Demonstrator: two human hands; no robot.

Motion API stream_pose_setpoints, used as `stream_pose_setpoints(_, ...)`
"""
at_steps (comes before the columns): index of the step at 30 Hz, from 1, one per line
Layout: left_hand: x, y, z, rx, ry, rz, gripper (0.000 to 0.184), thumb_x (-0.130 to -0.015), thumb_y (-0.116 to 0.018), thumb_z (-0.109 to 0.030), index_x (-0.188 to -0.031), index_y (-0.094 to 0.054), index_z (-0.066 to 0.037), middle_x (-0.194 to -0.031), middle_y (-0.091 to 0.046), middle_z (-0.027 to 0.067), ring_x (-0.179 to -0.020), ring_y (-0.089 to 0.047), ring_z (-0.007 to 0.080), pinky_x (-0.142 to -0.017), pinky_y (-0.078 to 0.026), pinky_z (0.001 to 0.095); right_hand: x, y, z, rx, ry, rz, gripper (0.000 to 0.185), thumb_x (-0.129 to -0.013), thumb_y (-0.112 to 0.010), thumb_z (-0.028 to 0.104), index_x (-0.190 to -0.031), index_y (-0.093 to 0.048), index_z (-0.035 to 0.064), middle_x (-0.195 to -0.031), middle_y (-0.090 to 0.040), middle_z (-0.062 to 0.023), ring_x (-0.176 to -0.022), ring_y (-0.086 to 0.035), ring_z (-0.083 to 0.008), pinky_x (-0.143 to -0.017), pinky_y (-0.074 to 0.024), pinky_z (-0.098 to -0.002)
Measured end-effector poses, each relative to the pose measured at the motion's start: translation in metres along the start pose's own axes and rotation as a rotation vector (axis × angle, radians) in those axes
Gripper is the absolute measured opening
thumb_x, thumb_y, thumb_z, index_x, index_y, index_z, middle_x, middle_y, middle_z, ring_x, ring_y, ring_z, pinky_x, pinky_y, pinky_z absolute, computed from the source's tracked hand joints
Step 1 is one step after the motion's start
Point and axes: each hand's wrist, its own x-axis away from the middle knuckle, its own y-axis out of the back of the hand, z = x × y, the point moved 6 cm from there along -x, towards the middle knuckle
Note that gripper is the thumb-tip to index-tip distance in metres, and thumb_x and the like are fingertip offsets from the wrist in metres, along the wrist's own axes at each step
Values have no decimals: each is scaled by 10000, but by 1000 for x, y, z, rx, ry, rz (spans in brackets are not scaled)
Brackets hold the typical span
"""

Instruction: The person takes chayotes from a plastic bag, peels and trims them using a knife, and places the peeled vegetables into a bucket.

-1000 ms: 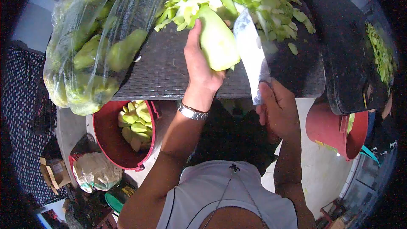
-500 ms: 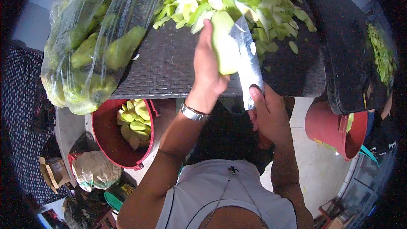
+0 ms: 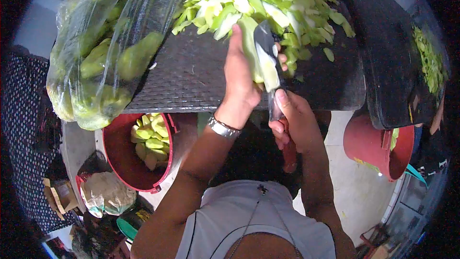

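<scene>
My left hand (image 3: 239, 76) is wrapped round a partly peeled fruit that looks like a green mango (image 3: 249, 41), held up over the near part of the dark woven table (image 3: 187, 79). Its fingertips show on the far side, right of the blade. My right hand (image 3: 299, 120) grips a broad knife (image 3: 261, 32) low down, thumb at the base of the blade, with the red handle showing below the fingers. The blade points away from me along the fruit's right side. A pale slice (image 3: 269, 73) lies on the blade.
Green peelings (image 3: 282, 0) are heaped at the table's back. A clear plastic bag (image 3: 105, 67) of green fruit lies on the left. Below stand a red bucket (image 3: 115, 151) with peeled fruit and, to the right, another red bucket (image 3: 364, 144). A filled sack (image 3: 108, 192) sits at lower left.
The knife has turned and shifted slightly left against the fruit, and a pale slice now shows on its blade. The fruit has rolled in my left hand, whose fingertips have come into sight.
</scene>
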Motion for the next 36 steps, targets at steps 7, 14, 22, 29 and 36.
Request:
stream_pose_setpoints(7,6,2,-27,130,27,50,632,-1046,-324,-560,-1238,-555,-4,-1035,-676,191,-909,-688,370,-831,-574,488,5,11,66,36,347,-256,374,-1050,-525,461,-887,-536,125,-552,-497,-1,-378,-427,-71,-351,-360,-236)
stream_pose_setpoints(14,19,12,-38,109,42,209,655,-1030,-373,-558,-1259,-568,24,-1105,-679,222,-925,-684,391,-836,-568,503,-57,50,121,1330,778,-700,312,-1038,-519,320,-1102,-595,24,-869,-682,-264,-822,-658,-497,-685,-521,-561)
stream_pose_setpoints(22,38,39,-73,-72,-60,61,575,-1024,-448,-524,-1202,-588,5,-1055,-693,183,-877,-706,341,-747,-591,483,-16,14,78,891,473,-374,333,-1052,-505,308,-1057,-620,-5,-774,-649,-193,-689,-636,-350,-621,-492,-444)
stream_pose_setpoints(29,31,35,-72,-111,-277,-151,428,-1026,-526,-432,-1208,-616,-55,-1021,-712,74,-876,-717,196,-785,-588,338,5,-3,28,604,250,-147,281,-1030,-513,234,-1117,-615,-13,-877,-676,-250,-805,-696,-429,-693,-530,-487)
stream_pose_setpoints(36,22,30,-53,-114,-166,-126,417,-1026,-533,-411,-1200,-629,-45,-1022,-725,79,-862,-720,192,-765,-590,340,13,9,7,564,262,-160,320,-1069,-474,283,-1057,-602,-10,-711,-641,-171,-596,-665,-291,-590,-510,-425)
